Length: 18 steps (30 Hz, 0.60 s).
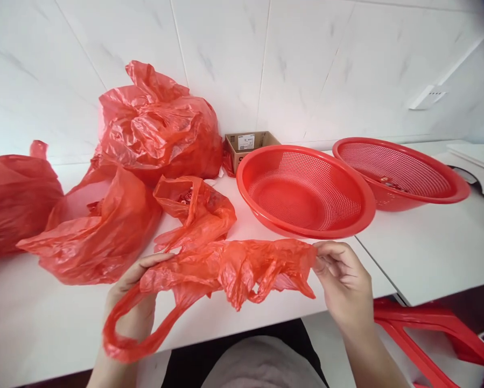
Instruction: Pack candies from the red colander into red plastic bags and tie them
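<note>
A crumpled red plastic bag (225,275) is held stretched sideways just above the front edge of the white desk (435,253). Its left end and handle loop are clamped in the grip of the left hand (134,302); its right end is pinched by the right hand (342,283). Just behind it, a second loose bag (197,207) lies on the desk, with fuller red bags (156,126) further left. Two red perforated baskets (302,191) sit to the right, a small cardboard box (247,145) behind them.
</note>
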Available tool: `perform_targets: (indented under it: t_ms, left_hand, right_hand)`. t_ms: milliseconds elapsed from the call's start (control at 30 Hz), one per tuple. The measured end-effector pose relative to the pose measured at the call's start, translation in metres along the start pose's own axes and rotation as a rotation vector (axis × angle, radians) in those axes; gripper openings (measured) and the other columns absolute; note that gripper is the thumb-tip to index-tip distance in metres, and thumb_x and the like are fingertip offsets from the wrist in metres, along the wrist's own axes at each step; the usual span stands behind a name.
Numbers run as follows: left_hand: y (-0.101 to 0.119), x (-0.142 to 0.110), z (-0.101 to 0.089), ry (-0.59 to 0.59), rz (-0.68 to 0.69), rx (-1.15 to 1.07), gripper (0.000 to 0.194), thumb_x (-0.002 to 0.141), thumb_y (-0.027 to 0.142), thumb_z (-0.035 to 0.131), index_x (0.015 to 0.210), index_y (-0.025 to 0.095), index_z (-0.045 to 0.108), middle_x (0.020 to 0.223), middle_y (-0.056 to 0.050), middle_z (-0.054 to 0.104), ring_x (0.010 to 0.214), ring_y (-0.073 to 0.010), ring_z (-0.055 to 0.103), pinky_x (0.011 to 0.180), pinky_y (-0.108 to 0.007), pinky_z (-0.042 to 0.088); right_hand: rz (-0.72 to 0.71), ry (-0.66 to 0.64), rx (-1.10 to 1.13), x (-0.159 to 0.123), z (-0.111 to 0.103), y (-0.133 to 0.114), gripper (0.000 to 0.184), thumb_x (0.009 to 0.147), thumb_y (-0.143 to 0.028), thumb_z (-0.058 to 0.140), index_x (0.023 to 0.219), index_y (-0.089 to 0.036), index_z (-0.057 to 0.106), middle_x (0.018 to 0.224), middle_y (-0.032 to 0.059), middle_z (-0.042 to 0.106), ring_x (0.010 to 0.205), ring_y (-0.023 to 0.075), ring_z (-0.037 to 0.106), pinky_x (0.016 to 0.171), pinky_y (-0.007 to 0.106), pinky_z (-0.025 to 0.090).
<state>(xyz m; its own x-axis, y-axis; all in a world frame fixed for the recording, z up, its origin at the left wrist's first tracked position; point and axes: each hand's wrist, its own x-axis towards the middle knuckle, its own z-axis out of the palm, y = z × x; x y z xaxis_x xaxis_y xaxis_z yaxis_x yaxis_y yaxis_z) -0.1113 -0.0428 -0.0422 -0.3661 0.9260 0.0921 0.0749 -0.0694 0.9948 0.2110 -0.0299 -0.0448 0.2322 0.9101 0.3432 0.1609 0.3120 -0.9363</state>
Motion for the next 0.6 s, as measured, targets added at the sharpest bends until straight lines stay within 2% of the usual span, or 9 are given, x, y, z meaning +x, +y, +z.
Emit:
perform_targets:
  t_ms: [100, 167, 200, 233, 300, 367, 400, 500, 600]
  left_hand:
    - [0.006, -0.008, 0.01, -0.015, -0.102, 0.033, 0.025, 0.073, 0.04, 0.076, 0.093, 0.026, 0.074, 0.105, -0.005, 0.073, 0.089, -0.0238, 0.07, 0.074, -0.031, 0.056]
    - [0.008, -0.013, 0.015, -0.041, -0.132, 0.083, 0.031, 0.076, 0.043, 0.072, 0.1, 0.024, 0.071, 0.102, -0.006, 0.072, 0.084, -0.0231, 0.069, 0.071, -0.031, 0.054]
    - [0.008, -0.015, 0.017, -0.056, -0.138, 0.095, 0.033, 0.076, 0.043, 0.071, 0.102, 0.023, 0.07, 0.099, -0.005, 0.072, 0.082, -0.0225, 0.068, 0.071, -0.031, 0.053]
    - [0.008, -0.017, 0.019, -0.076, -0.139, 0.097, 0.033, 0.076, 0.042, 0.072, 0.101, 0.022, 0.07, 0.095, -0.004, 0.072, 0.08, -0.0218, 0.068, 0.071, -0.03, 0.053]
    - [0.007, -0.02, 0.022, -0.102, -0.125, 0.099, 0.029, 0.075, 0.039, 0.073, 0.098, 0.021, 0.07, 0.091, -0.003, 0.072, 0.078, -0.02, 0.067, 0.071, -0.028, 0.052]
    - [0.006, -0.022, 0.024, -0.15, -0.095, 0.077, 0.026, 0.074, 0.037, 0.074, 0.095, 0.021, 0.071, 0.089, -0.003, 0.072, 0.075, -0.0189, 0.066, 0.069, -0.027, 0.051]
    - [0.005, -0.022, 0.025, -0.183, -0.089, 0.062, 0.025, 0.074, 0.037, 0.073, 0.094, 0.021, 0.071, 0.088, -0.003, 0.072, 0.074, -0.0188, 0.066, 0.068, -0.027, 0.052]
    - [-0.002, -0.016, 0.02, -0.244, -0.114, 0.029, 0.023, 0.075, 0.036, 0.073, 0.093, 0.021, 0.07, 0.083, -0.002, 0.071, 0.07, -0.0179, 0.064, 0.066, -0.028, 0.052]
    - [-0.009, -0.009, 0.005, -0.161, -0.117, 0.102, 0.016, 0.079, 0.033, 0.068, 0.089, 0.02, 0.069, 0.087, -0.004, 0.072, 0.08, -0.02, 0.068, 0.074, -0.03, 0.054]
  right_hand:
    - [-0.065, 0.099, -0.068, -0.006, -0.004, -0.014, 0.006, 0.089, -0.02, 0.063, 0.093, -0.023, 0.062, 0.103, 0.0063, 0.065, 0.098, 0.0205, 0.065, 0.085, 0.036, 0.055]
    - [-0.22, 0.221, -0.096, -0.012, -0.003, -0.036, 0.012, 0.088, -0.013, 0.061, 0.096, -0.022, 0.063, 0.103, 0.0074, 0.065, 0.098, 0.0218, 0.065, 0.085, 0.039, 0.055]
    - [-0.301, 0.22, -0.1, -0.015, 0.0, -0.048, 0.016, 0.088, -0.009, 0.058, 0.097, -0.021, 0.063, 0.1, 0.0071, 0.066, 0.095, 0.0212, 0.065, 0.083, 0.038, 0.055]
    - [-0.374, 0.145, -0.099, -0.018, 0.004, -0.059, 0.02, 0.087, -0.005, 0.055, 0.098, -0.021, 0.062, 0.097, 0.0064, 0.066, 0.091, 0.0201, 0.066, 0.079, 0.036, 0.056]
    - [-0.477, -0.166, -0.134, -0.023, 0.019, -0.075, 0.026, 0.087, -0.003, 0.054, 0.104, -0.021, 0.062, 0.097, 0.0056, 0.069, 0.091, 0.0187, 0.066, 0.077, 0.033, 0.057]
    - [-0.504, -0.467, -0.273, -0.023, 0.036, -0.074, 0.031, 0.086, -0.009, 0.059, 0.115, -0.02, 0.061, 0.109, 0.008, 0.069, 0.102, 0.0216, 0.065, 0.086, 0.037, 0.057]
    - [-0.491, -0.55, -0.358, -0.021, 0.044, -0.068, 0.034, 0.087, -0.012, 0.06, 0.119, -0.019, 0.06, 0.113, 0.0093, 0.068, 0.106, 0.0234, 0.064, 0.09, 0.04, 0.055]
    - [-0.331, -0.58, -0.526, -0.01, 0.054, -0.037, 0.026, 0.091, -0.011, 0.049, 0.112, -0.019, 0.063, 0.104, 0.0079, 0.071, 0.094, 0.0214, 0.067, 0.082, 0.037, 0.056]
    - [-0.173, -0.502, -0.519, 0.002, 0.04, -0.012, 0.024, 0.094, -0.011, 0.042, 0.098, -0.021, 0.063, 0.093, 0.003, 0.072, 0.082, 0.0162, 0.068, 0.075, 0.03, 0.054]
